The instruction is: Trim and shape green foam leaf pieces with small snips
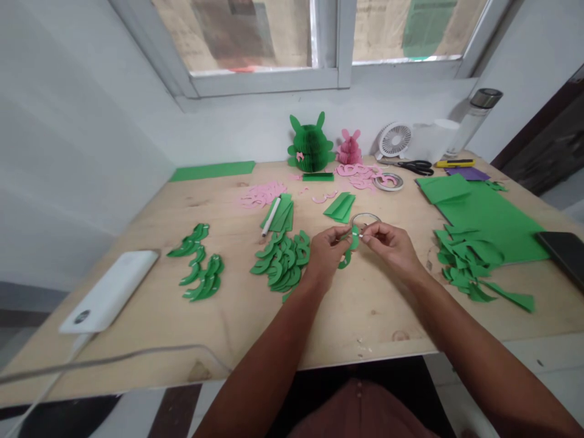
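Observation:
My left hand (327, 250) is closed on a curved green paper cutout (354, 238) that bears a small white patch. Close beside it, my right hand (391, 244) pinches a small white strip (361, 235) at the cutout's edge. A tape roll (366, 216) lies just behind my fingers, partly covered by them. Left of my hands is a heap of curved green paper cutouts (281, 261). Farther left, more green cutouts with white patches lie in two groups, one nearer (205, 280) and one farther back (190, 244).
A white power bank (112, 292) with a cable sits at left. Green and pink honeycomb paper figures (311, 146) stand by the wall, near a small fan (395, 140), scissors (417, 166) and a yellow cutter (455, 163). Green scraps (469, 258), green sheets (493, 219) and a phone (563, 252) are at right.

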Demonstrator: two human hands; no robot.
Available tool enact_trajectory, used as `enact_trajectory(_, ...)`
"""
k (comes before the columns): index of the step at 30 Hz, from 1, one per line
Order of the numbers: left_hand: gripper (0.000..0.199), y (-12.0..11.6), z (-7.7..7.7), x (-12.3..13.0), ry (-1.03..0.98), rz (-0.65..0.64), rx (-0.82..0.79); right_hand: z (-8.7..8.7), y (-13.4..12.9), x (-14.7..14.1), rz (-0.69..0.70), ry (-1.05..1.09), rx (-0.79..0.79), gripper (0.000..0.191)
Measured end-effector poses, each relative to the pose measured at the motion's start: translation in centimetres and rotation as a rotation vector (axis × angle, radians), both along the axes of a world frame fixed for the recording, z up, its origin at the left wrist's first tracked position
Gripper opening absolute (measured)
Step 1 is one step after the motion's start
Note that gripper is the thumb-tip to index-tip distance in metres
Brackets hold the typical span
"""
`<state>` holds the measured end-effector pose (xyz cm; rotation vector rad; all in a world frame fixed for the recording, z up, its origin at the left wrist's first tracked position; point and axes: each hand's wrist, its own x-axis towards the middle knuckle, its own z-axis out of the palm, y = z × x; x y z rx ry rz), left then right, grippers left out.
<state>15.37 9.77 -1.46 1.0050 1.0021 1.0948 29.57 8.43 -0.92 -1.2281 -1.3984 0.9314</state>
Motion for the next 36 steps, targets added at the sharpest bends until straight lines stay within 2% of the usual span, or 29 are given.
enact_trajectory(7, 0.024, 0.14, 0.02, -0.09, -0.012, -0.017, 0.014, -0.16, 0.01, -0.06, 0.024, 0.045, -0.024, 0.014)
enact_trajectory(13, 0.027, 0.07, 0.02, -0.02, -0.022, -0.031, 0.018, 0.28, -0.03, 0.04, 0.052, 0.114, 0.019, 0.014)
enact_trajectory(18, 0.035, 0.16, -0.09, 0.01, -0.093, -0.049, -0.021, 0.41, -0.1, 0.1, 0.067, 0.141, -0.009, 0.013)
enact_trajectory(25, 0.032, 0.11, 0.33, -0.08, -0.198, -0.038, -0.105, 0.21, -0.12, 0.02, 0.075, 0.133, -0.025, 0.015)
enact_trajectory(32, 0.024, 0.03, 0.55, -0.08, -0.179, -0.006, -0.089, 0.28, -0.13, 0.01, 0.037, 0.104, -0.065, 0.016)
enact_trajectory(36, 0.026, -0.04, 0.35, 0.02, -0.103, 0.005, -0.048, 0.29, -0.13, -0.03, 0.047, 0.132, -0.072, 0.015)
